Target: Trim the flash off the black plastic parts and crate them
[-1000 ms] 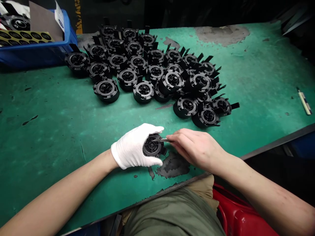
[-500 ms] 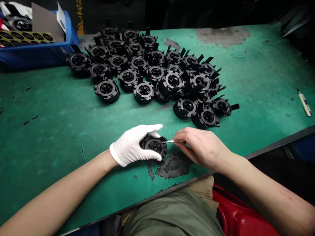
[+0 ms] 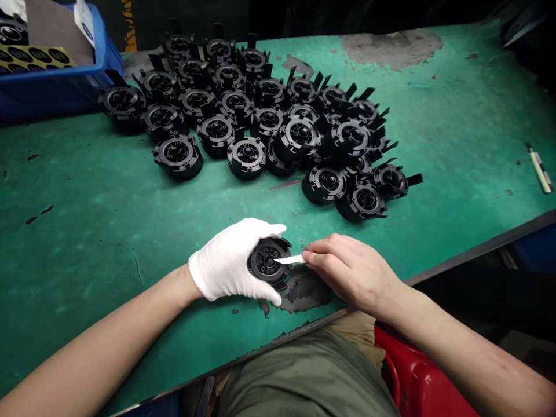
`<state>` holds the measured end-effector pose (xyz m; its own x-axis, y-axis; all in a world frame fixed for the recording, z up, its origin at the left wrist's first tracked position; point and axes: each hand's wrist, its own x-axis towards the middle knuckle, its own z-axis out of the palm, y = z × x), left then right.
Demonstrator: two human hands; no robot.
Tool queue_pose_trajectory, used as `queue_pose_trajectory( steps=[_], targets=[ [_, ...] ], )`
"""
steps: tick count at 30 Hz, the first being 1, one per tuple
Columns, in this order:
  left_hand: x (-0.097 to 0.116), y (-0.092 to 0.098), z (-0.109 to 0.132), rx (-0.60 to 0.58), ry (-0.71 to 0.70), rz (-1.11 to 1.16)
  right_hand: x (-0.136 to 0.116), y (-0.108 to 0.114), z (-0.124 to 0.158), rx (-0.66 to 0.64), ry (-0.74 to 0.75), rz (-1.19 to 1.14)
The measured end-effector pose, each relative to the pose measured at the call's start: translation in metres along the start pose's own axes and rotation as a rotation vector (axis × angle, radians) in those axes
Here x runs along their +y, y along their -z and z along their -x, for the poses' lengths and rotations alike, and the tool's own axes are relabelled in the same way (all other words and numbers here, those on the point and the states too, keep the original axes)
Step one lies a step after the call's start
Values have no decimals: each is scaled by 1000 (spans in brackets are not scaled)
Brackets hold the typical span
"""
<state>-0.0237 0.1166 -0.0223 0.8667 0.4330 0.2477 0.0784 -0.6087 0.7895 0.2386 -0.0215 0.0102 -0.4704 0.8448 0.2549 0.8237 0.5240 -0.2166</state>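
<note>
Across the far half of the green table (image 3: 143,214), I saw a dense group of black round housings (image 3: 247,155), many with flat tabs standing up, and some of them leaning or resting on others. This group occupied the space directly beyond both hands, with a strip of green surface between. At the far left stood a blue bin (image 3: 52,92), which held a grey sheet (image 3: 54,26) and a yellow sheet of round dark labels (image 3: 35,56). Well apart on the right side lay a pen (image 3: 540,169), and a red stool (image 3: 428,382) was below the near edge.

Near this edge, in front of the person, the gloved left hand (image 3: 234,260) was curved around one black round part (image 3: 266,260). The part sat deep in the grip, fingers on its far side and thumb on the near side, with its ribbed face upward and its right edge uncovered. The bare right hand (image 3: 354,266) held a slim blade (image 3: 291,260) pinched tightly between the fingers, its tip over the middle of that face. I could not tell if the tip touched it.
</note>
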Motion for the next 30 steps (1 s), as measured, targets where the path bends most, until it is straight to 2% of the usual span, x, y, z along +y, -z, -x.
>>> queue_pose_trajectory(
  steps=[12,20,26,30],
  targets=[
    [0,0,0,1,-21,-7,7,-2,-5,-56,61,47],
    [-1,-1,-1,12,-26,-8,10,-4,-9,-11,97,79],
    [2,0,-1,48,-66,-59,8,-8,2,138,-63,-126],
    [5,0,-1,172,-117,-169,-17,-4,12,164,-154,-254]
  ],
)
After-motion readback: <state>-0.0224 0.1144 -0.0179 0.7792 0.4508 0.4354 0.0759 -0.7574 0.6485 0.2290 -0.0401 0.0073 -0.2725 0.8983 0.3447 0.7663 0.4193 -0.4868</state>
